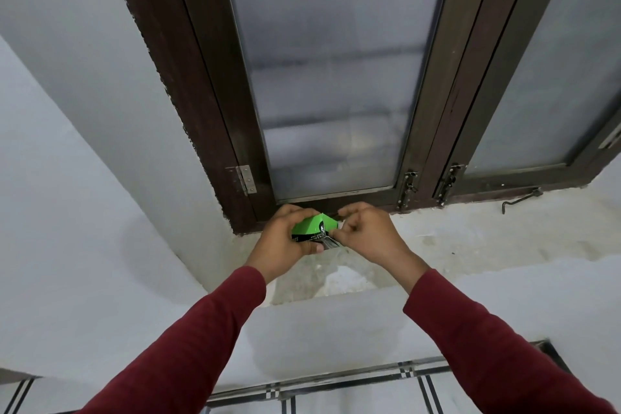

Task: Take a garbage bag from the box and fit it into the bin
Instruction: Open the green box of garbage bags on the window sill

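Closest to the camera, at the bottom, there is a tiled floor (353, 395) with dark stripe lines. Two arms in dark red sleeves (188, 343) reach forward from there, over a white wall (319, 329) under the window.

The left hand (280, 245) holds a small green box (311, 228) in the air, above the stained window sill (470, 235); the fingers curl around the box from the left and the thumb is under it. The right hand (366, 233) is at the open end of the box, its fingertips pressed together on something dark and shiny (327, 242) that comes out of the box. It is probably the garbage bag, but it is too small to see clearly.

Behind the hands stands a window with a dark brown frame (201, 77) and frosted glass (332, 77). A metal hinge (245, 178) is on its left side and two bolts (408, 186) are at the bottom. A metal hook (521, 200) lies further right on the sill.
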Tool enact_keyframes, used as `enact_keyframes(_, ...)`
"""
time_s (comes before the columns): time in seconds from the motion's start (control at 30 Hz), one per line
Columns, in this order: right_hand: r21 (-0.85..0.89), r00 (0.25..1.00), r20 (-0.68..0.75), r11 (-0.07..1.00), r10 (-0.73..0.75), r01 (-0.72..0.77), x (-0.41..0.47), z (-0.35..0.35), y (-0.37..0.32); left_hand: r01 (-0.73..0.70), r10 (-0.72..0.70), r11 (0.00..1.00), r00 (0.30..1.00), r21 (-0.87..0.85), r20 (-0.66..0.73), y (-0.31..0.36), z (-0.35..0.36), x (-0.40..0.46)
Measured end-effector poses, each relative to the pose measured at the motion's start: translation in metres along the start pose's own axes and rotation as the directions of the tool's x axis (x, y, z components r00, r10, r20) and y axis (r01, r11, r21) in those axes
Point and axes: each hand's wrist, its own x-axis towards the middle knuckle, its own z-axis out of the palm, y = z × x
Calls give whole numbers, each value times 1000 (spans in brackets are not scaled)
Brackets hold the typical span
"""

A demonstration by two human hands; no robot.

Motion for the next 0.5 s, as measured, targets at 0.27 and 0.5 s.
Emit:
enact_keyframes(0.27,52,995,-44,994,-89,92,-1,-7,-3,-27,26,999,999,18,26,-3,-2,2)
enact_keyframes(0.5,147,994,-23,984,103,-98,3,1,-6,-41,38,997,997,58,64,-3,-1,8)
